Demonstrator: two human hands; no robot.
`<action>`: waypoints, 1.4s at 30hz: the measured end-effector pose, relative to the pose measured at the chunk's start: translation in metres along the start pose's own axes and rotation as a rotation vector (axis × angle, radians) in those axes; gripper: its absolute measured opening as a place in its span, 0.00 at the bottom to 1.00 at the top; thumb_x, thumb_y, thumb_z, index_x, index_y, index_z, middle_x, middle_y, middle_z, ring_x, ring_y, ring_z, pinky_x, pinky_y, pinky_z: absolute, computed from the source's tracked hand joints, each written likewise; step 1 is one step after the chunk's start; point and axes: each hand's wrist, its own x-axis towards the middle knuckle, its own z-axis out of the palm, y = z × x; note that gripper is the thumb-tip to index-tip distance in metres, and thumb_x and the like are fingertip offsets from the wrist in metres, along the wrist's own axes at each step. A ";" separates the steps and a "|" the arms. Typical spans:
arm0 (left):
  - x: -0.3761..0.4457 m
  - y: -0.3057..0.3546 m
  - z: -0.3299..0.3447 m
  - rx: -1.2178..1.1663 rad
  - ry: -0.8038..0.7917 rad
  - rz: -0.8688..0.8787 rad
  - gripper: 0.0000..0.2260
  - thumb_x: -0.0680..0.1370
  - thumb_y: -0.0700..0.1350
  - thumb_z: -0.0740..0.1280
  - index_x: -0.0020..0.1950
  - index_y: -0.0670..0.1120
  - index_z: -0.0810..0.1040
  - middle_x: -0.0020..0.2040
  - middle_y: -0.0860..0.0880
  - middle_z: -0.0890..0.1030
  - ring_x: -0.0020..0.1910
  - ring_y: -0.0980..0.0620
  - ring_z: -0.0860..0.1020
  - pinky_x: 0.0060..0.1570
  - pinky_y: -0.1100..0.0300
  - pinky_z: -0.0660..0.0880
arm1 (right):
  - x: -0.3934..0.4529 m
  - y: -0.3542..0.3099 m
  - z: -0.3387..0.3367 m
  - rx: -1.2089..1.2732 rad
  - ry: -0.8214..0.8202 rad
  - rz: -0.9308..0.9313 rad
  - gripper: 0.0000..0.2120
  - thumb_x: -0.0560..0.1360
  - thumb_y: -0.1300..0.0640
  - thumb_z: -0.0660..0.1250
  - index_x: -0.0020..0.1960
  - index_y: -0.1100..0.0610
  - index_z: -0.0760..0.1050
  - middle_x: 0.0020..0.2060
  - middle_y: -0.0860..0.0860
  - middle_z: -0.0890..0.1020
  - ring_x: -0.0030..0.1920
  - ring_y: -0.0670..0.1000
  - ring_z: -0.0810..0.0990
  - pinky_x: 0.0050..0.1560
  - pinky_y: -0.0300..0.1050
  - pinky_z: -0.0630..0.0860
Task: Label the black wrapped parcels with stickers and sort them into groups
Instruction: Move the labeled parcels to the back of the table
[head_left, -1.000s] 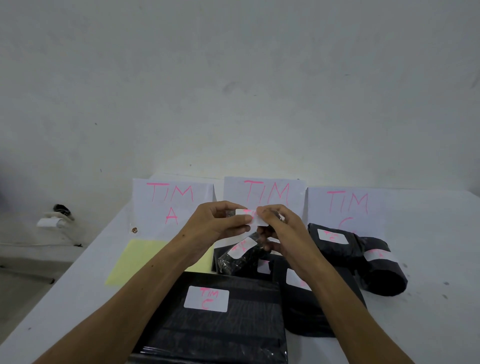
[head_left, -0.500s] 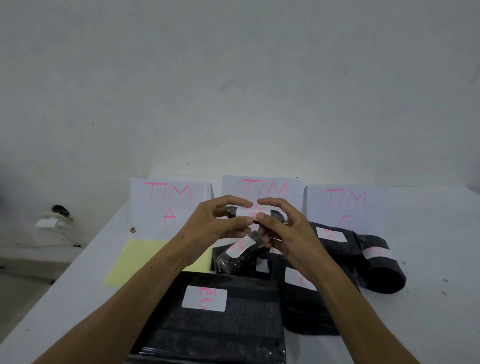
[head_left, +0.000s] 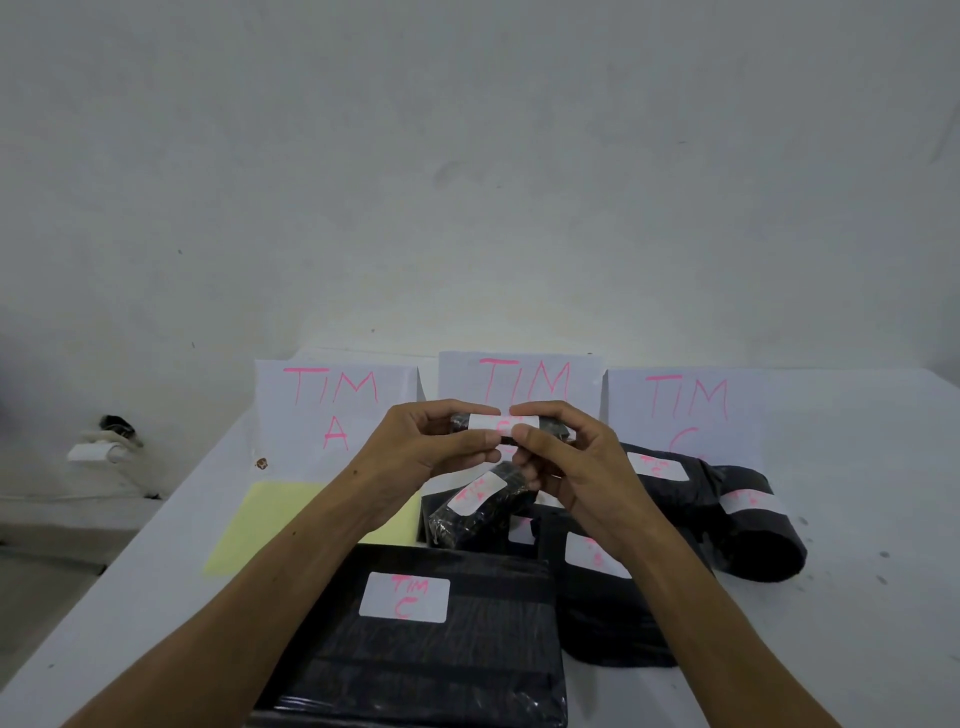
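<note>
Both hands hold one small black wrapped parcel in the air above the table. My left hand grips its left end and my right hand grips its right end. A white sticker with pink writing lies across the parcel between my thumbs and forefingers. Below them lies a small labelled parcel. A large flat parcel marked "TIM C" sits nearest me. Other labelled black parcels lie at the right.
Three white sheets stand at the back of the table: "TIM A", a middle "TIM" sheet and "TIM C". A pale yellow sheet lies on the left. The white table drops off at its left edge.
The sticker, held at the parcel a second ago, now lies flat across it. Both hands have shifted slightly, thumbs pressing over the sticker.
</note>
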 end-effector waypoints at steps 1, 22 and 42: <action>0.000 0.000 0.000 -0.003 0.001 -0.001 0.14 0.74 0.36 0.74 0.59 0.41 0.84 0.51 0.36 0.85 0.52 0.40 0.86 0.50 0.61 0.82 | -0.001 0.000 -0.001 0.016 -0.002 0.008 0.14 0.74 0.59 0.74 0.60 0.57 0.83 0.37 0.61 0.82 0.35 0.54 0.80 0.40 0.45 0.79; -0.002 -0.004 0.002 0.189 -0.112 -0.054 0.12 0.75 0.41 0.74 0.58 0.40 0.83 0.49 0.38 0.86 0.51 0.41 0.86 0.54 0.55 0.83 | -0.016 -0.006 -0.006 0.011 0.016 0.097 0.09 0.78 0.59 0.71 0.57 0.61 0.81 0.38 0.60 0.82 0.35 0.53 0.80 0.41 0.44 0.80; 0.001 -0.015 0.009 0.462 -0.173 -0.046 0.05 0.77 0.42 0.74 0.52 0.46 0.85 0.39 0.46 0.83 0.37 0.49 0.80 0.41 0.56 0.79 | -0.035 -0.034 -0.023 -0.132 -0.128 0.190 0.19 0.78 0.64 0.71 0.68 0.58 0.72 0.53 0.65 0.85 0.57 0.61 0.85 0.61 0.52 0.81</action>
